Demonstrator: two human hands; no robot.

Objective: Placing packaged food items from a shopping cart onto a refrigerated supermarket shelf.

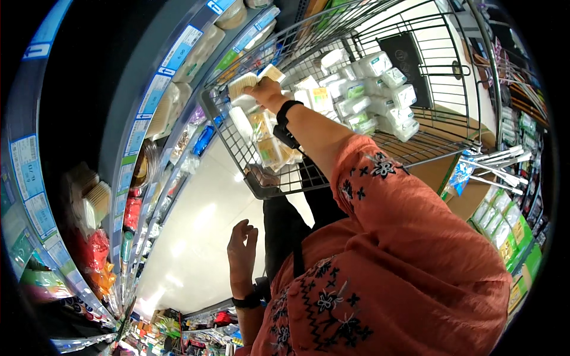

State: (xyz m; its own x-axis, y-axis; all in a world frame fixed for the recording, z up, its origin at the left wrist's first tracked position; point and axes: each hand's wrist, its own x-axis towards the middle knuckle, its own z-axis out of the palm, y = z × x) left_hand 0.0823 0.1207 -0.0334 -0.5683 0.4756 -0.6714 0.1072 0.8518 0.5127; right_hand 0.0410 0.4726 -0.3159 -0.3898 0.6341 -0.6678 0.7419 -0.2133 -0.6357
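Note:
My right hand reaches over a metal wire shopping cart, its fingers closed on a small clear pack of thin pale sticks. A similar pack lies against the fingertips; whether it is also held I cannot tell. Below the hand in the cart are packs with yellow labels and a white-sided pack. Farther right, many clear plastic boxes with white and green labels are piled up. My left hand hangs beside my body over the floor, fingers loosely curled, holding nothing.
Store shelves with blue price-label strips curve along the left, holding packs of sticks and bagged goods. At the right stand a cardboard box, white-handled items and green-and-white packs. Pale shiny floor lies between shelves and cart.

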